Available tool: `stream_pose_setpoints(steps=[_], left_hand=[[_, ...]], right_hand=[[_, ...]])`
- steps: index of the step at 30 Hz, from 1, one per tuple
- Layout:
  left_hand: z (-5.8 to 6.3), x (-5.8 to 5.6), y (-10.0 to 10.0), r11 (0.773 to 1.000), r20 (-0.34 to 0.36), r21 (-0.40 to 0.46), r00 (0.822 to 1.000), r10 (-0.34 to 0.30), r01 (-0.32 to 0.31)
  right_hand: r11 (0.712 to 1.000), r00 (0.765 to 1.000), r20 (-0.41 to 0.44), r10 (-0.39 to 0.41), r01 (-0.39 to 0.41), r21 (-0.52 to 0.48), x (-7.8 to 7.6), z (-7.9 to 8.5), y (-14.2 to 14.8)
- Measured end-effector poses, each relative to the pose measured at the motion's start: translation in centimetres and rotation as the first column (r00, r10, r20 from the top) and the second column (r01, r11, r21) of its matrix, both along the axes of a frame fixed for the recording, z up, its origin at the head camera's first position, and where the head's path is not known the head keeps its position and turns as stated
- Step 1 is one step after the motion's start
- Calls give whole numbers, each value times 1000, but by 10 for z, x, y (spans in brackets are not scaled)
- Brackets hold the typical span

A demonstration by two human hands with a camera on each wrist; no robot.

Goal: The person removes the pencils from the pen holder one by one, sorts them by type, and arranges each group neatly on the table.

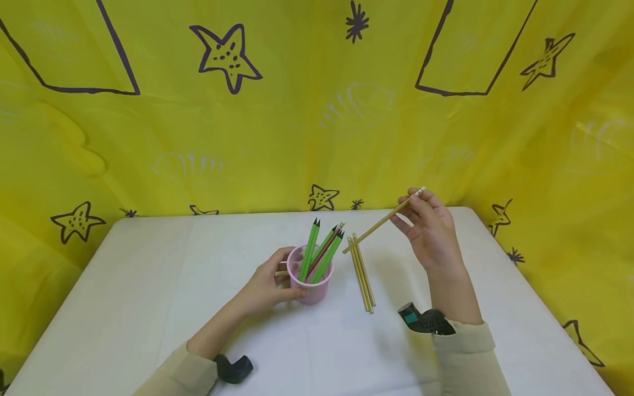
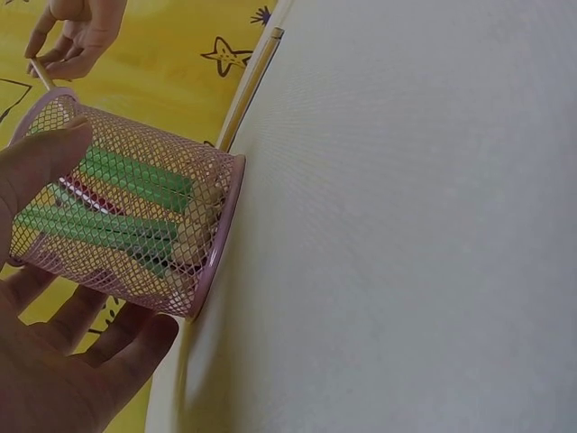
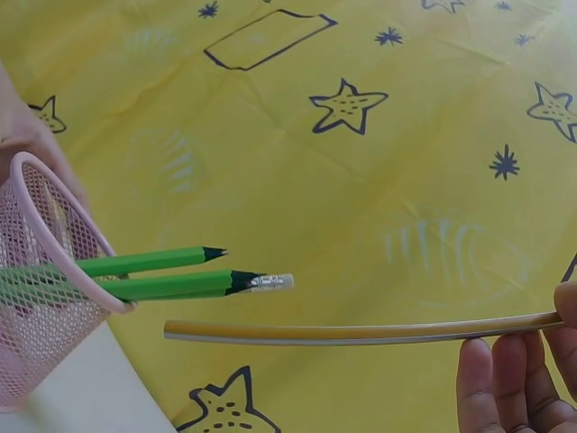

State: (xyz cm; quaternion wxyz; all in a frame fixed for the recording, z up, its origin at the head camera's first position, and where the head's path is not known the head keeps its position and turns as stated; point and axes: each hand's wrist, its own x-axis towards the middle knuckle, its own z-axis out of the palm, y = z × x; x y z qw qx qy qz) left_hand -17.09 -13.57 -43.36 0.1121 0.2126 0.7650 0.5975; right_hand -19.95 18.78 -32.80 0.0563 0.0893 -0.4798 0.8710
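Head: right of the cup [image 1: 317, 295] our left hand [image 1: 266, 287] grips, our right hand [image 1: 433, 231] aptly pinches a light-looking pencil [image 1: 381, 221] near its eraser [image 1: 421, 190].

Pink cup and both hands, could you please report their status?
Left hand gripping the pink cup, mouth up. Right hand pinching a gold pencil near one end, outside the cup. Green pencils inside; way to cup looks open.
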Motion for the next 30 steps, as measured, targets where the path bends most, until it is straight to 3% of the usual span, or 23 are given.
stream_pose_setpoints(steps=[30], left_hand=[[3, 1, 0, 1000, 14, 3, 1000, 7, -7]], right_hand=[[985, 976, 194, -101, 71, 157, -21, -26, 11]])
